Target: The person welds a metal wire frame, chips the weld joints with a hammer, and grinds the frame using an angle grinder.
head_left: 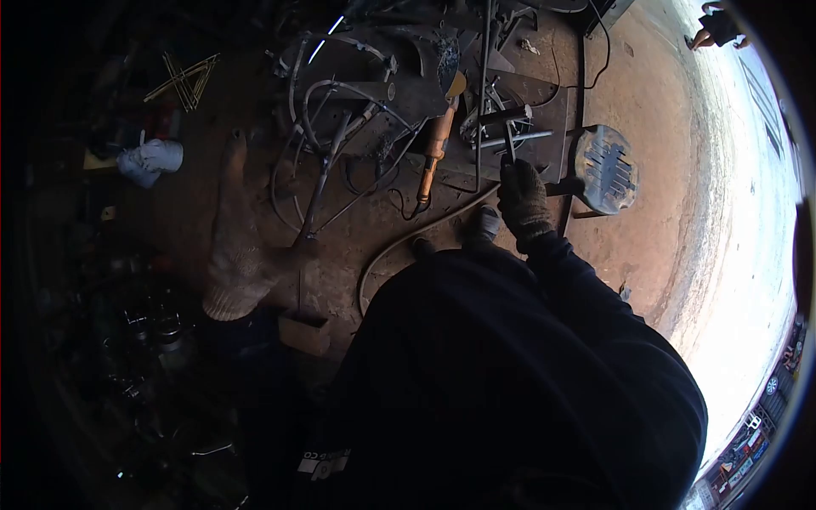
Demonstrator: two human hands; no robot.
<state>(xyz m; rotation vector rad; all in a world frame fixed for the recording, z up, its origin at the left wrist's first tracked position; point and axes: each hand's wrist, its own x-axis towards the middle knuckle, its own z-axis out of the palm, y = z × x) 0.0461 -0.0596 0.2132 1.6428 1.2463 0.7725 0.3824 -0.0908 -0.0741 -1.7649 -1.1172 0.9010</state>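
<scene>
My right hand point(523, 200), in a knitted glove, is closed round the handle of a hammer point(506, 116), its head upward in view, near the bent metal rods. My left hand point(242, 263), also gloved, is at the left with its fingers stretched apart. One long finger points up, while another part reaches toward the lower end of a bent metal frame point(316, 200); dim light hides whether they touch. The curved frame leans over dark metal pieces. An orange and black angle grinder point(436, 146) lies between the frame and my right hand.
A worn stool point(605, 170) stands right of my right hand. A hose point(399, 242) curves across the floor near my feet. Thin rods point(185, 81) and a whitish bundle point(153, 159) lie left. A small box point(304, 333) is below. Another person point(716, 30) is at upper right.
</scene>
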